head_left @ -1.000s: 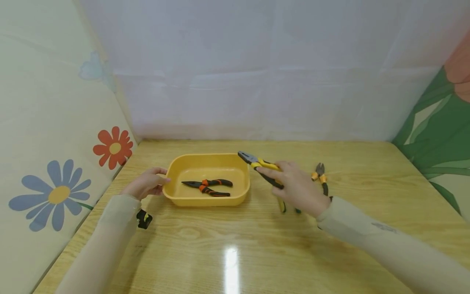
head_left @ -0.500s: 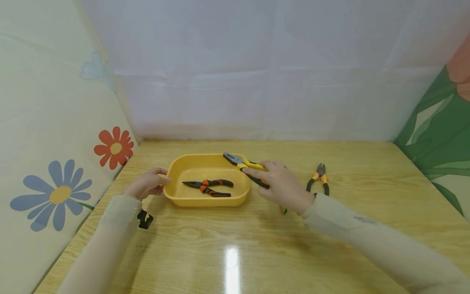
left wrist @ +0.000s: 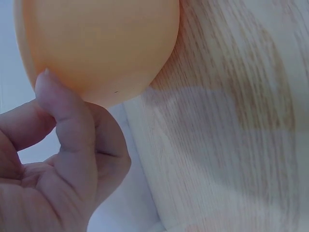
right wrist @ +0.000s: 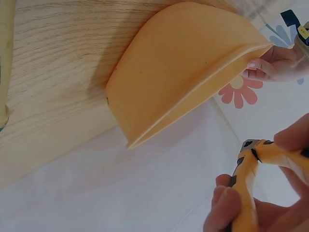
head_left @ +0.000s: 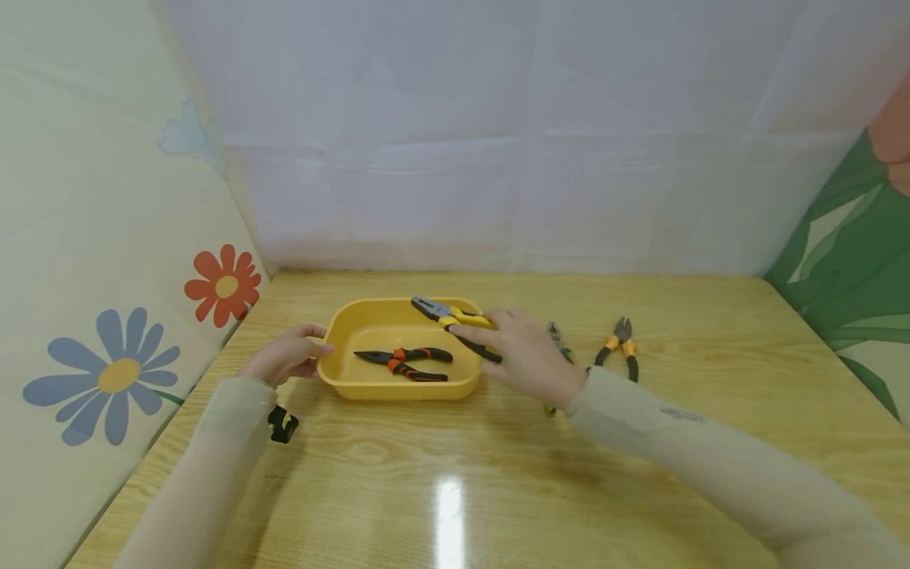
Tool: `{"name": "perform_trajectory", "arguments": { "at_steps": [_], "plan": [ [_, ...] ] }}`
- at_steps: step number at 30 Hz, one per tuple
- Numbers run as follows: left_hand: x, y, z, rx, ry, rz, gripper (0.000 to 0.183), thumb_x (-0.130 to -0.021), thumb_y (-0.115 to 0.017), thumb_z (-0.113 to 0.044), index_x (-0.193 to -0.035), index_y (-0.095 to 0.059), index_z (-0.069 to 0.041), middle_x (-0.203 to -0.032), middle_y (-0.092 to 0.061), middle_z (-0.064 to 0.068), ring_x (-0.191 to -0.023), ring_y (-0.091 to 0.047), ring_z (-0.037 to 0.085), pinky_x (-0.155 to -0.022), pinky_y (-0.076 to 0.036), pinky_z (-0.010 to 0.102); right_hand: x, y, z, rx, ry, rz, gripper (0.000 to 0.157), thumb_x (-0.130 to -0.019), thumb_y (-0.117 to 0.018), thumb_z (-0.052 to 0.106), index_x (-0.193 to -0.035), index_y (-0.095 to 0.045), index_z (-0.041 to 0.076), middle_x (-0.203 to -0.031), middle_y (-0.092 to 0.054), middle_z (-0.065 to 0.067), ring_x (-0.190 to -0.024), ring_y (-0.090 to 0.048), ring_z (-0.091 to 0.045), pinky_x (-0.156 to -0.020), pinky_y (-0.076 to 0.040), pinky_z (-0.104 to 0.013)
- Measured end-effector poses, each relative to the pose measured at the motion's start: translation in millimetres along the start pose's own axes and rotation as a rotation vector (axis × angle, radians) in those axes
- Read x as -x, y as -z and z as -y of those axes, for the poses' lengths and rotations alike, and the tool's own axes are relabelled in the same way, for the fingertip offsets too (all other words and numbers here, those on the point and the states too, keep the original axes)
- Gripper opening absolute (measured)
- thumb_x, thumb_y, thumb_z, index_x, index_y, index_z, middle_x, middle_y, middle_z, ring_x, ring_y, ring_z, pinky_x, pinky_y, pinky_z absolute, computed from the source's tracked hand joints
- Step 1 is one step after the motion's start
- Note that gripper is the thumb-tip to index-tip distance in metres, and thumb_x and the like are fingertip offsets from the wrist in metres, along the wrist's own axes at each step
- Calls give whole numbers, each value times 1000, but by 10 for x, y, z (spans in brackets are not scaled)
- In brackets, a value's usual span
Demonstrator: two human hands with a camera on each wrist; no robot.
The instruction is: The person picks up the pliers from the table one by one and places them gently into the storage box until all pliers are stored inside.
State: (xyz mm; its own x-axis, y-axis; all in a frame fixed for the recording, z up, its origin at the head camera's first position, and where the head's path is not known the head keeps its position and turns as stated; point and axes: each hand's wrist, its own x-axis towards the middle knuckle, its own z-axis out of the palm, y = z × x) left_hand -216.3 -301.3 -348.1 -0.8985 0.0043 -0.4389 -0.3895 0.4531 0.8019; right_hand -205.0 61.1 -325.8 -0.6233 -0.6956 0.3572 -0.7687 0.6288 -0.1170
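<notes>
Gripping yellow-and-black metal pliers (head_left: 448, 322) in your right hand (head_left: 529, 353), you're pinching an oblong yellow plastic tray (head_left: 398, 391) with your left hand (head_left: 284, 354).

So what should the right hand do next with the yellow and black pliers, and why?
Maybe the right hand should lower the yellow and black pliers into the yellow tray: in the head view their nose overlaps it, the orange and black pliers inside leave bare space behind, and the left hand holds one end.

The green pliers (head_left: 556, 335) are partly hidden by the right hand (head_left: 532, 356). In the left wrist view, the tray (left wrist: 106, 43) is cut off by the top edge.
</notes>
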Motion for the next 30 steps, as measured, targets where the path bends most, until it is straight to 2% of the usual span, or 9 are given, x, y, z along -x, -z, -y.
{"name": "perform_trajectory", "arguments": {
  "at_steps": [7, 15, 20, 22, 25, 30],
  "plan": [
    [-5, -2, -14, 0, 5, -1, 46, -104, -51, -11, -140, -31, 9, -94, -57, 7, -67, -57, 9, -63, -52, 21, -87, -37, 56, -32, 4, 44, 55, -91, -69, 9, -143, -57, 19, -129, -59, -24, -109, -57, -36, -90, -50, -50],
    [18, -5, -8, -4, 4, -3, 47, -104, -50, -9, -141, -30, 11, -91, -57, 6, -66, -58, 8, -62, -52, 21, -202, -83, 138, 3, 13, 62, 56, -91, -70, 12, -144, -57, 22, -127, -60, -20, -98, -57, -28, -74, -49, -37],
    [24, 4, -1, 2, 2, 1, 45, -104, -51, -9, -139, -31, 11, -90, -56, 5, -65, -57, 8, -62, -53, 21, -266, -126, 146, 15, 24, 91, 54, -93, -68, 14, -145, -56, 24, -128, -60, -20, -102, -57, -29, -79, -52, -41],
    [26, 9, 4, 9, -2, 5, 44, -104, -51, -9, -138, -32, 11, -89, -56, 5, -64, -57, 8, -62, -53, 21, -292, -144, 154, 11, 27, 109, 54, -94, -68, 15, -145, -55, 25, -129, -59, -20, -105, -57, -31, -86, -52, -44],
    [31, 8, 0, 10, 0, 5, 43, -104, -51, -8, -137, -32, 11, -89, -56, 5, -64, -57, 8, -62, -54, 21, -326, -167, 171, 9, 39, 128, 55, -94, -69, 16, -146, -55, 26, -129, -59, -19, -103, -57, -30, -86, -53, -44],
    [34, 3, -27, 4, 16, 5, 41, -104, -50, -8, -136, -33, 11, -90, -55, 5, -64, -56, 8, -63, -54, 21, -380, -212, 185, -6, 66, 147, 53, -96, -69, 20, -146, -54, 28, -132, -57, -18, -110, -55, -32, -81, -54, -43]
  ]
}}
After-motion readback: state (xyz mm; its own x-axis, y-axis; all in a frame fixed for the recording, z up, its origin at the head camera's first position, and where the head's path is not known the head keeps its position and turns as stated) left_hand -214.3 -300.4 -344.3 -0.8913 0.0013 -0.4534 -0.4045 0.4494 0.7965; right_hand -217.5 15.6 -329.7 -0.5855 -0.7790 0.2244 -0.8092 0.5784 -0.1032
